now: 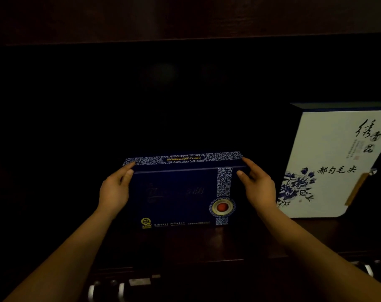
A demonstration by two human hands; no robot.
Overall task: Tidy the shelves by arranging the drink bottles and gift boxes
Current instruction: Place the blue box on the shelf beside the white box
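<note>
Hands [115, 188] [259, 184] clasp upright navy gift box [176, 192] with floral band.

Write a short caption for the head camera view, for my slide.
Both hands, left hand and right hand, grip a dark blue gift box standing on a dark shelf, beside a white box.

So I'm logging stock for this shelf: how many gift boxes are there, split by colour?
Dark blue gift box, held at both ends by the left hand and right hand: 1
White gift box with blue flowers, standing to the right: 1
Total: 2
</note>
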